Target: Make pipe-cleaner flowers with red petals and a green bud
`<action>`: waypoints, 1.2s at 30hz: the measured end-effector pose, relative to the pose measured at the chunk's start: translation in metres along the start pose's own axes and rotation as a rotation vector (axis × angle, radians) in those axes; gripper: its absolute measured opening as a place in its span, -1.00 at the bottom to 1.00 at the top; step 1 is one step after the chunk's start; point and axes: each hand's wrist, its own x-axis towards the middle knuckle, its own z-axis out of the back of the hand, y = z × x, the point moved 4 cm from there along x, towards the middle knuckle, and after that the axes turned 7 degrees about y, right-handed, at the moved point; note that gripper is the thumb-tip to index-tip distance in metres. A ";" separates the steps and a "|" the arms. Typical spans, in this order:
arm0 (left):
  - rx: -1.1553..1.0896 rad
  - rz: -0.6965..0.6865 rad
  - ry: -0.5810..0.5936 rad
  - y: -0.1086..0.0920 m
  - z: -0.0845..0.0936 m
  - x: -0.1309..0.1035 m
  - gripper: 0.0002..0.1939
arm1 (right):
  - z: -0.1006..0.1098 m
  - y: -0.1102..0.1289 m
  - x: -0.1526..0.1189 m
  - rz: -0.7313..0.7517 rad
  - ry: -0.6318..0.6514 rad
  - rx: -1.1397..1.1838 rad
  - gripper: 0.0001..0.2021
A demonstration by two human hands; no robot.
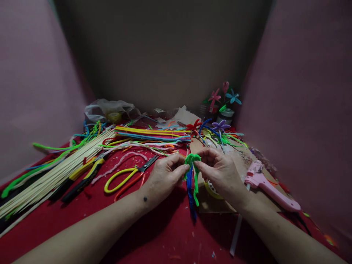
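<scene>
A bent bright green pipe cleaner piece (193,158) is held up between both hands, with one end hanging down on the right. My left hand (167,174) pinches its left side between thumb and fingertips. On the other side my right hand (218,171) grips it, thumb against the green strands. Dark blue pipe cleaners (190,194) lie below and behind the green piece, between the hands. Left of my left hand are scissors (125,176) with one yellow and one red handle.
Pliers (88,176) and long pale sticks (57,165) lie at left. Coloured pipe cleaners (151,134) form a bundle behind the hands. At right a pink glue gun (271,187) rests by cardboard (216,205). Pipe-cleaner flowers (233,96) stand at the back right.
</scene>
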 end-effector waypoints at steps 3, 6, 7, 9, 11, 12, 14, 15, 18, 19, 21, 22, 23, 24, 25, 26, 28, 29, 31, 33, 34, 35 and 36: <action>0.027 0.002 -0.010 -0.001 0.000 -0.001 -0.88 | -0.001 0.001 0.000 0.001 0.001 0.028 -0.91; 0.037 0.006 -0.010 -0.003 0.000 -0.002 -0.88 | -0.002 0.003 -0.001 0.021 0.001 0.033 -0.92; 0.039 0.006 -0.007 -0.003 0.000 -0.002 -0.88 | -0.002 0.004 -0.002 0.025 0.002 0.026 -0.92; 0.047 0.002 -0.007 -0.004 0.000 -0.002 -0.87 | -0.003 0.005 -0.002 0.026 0.003 0.008 -0.94; 0.059 -0.001 -0.008 -0.004 0.000 -0.002 -0.87 | -0.003 0.005 -0.003 0.025 0.004 -0.003 -0.95; 0.066 -0.003 -0.006 -0.004 0.000 -0.002 -0.86 | -0.003 0.005 -0.003 0.024 0.005 -0.008 -0.95; 0.078 -0.004 -0.001 -0.004 0.000 -0.002 -0.86 | -0.003 0.005 -0.003 0.024 0.005 -0.017 -0.95; 0.081 -0.001 0.001 -0.004 -0.001 -0.003 -0.86 | -0.004 0.005 -0.003 0.025 0.004 -0.021 -0.95; 0.077 0.007 0.000 -0.004 -0.001 -0.003 -0.87 | -0.004 0.005 -0.003 0.022 0.003 -0.039 -0.94; 0.073 0.008 0.000 -0.004 -0.001 -0.003 -0.87 | -0.004 0.005 -0.003 0.019 0.001 -0.044 -0.94; 0.064 0.012 0.001 -0.003 -0.001 -0.003 -0.87 | -0.004 0.004 -0.003 0.010 -0.006 -0.053 -0.93; 0.058 0.016 0.002 -0.003 -0.001 -0.003 -0.87 | -0.003 0.004 -0.003 0.006 -0.009 -0.055 -0.93; 0.052 0.021 0.002 -0.002 -0.001 -0.003 -0.87 | -0.004 0.005 -0.003 0.002 -0.010 -0.055 -0.92; 0.046 0.026 0.003 -0.002 -0.001 -0.003 -0.87 | -0.004 0.005 -0.004 -0.003 -0.011 -0.055 -0.92; 0.040 0.029 0.003 -0.001 -0.001 -0.002 -0.87 | -0.004 0.005 -0.004 -0.008 -0.012 -0.055 -0.92; 0.035 0.031 0.003 -0.001 -0.002 -0.002 -0.87 | -0.004 0.006 -0.004 -0.012 -0.013 -0.053 -0.92; 0.022 0.036 0.007 0.000 -0.002 -0.002 -0.87 | -0.004 0.006 -0.005 -0.021 -0.013 -0.050 -0.92; 0.014 0.042 0.012 0.001 -0.002 -0.002 -0.87 | -0.005 0.006 -0.005 -0.023 -0.012 -0.049 -0.91; -0.009 0.055 0.023 0.003 -0.003 -0.002 -0.87 | -0.005 0.006 -0.005 -0.025 -0.010 -0.043 -0.91; -0.029 0.063 0.030 0.004 -0.004 -0.002 -0.88 | -0.005 0.006 -0.004 -0.024 -0.010 -0.031 -0.91; -0.035 0.065 0.030 0.004 -0.004 -0.003 -0.88 | -0.005 0.006 -0.004 -0.023 -0.011 -0.022 -0.91; -0.036 0.066 0.029 0.005 -0.004 -0.003 -0.88 | -0.005 0.006 -0.004 -0.022 -0.012 -0.014 -0.91; -0.036 0.068 0.029 0.005 -0.004 -0.003 -0.88 | -0.006 0.005 -0.004 -0.021 -0.013 -0.009 -0.91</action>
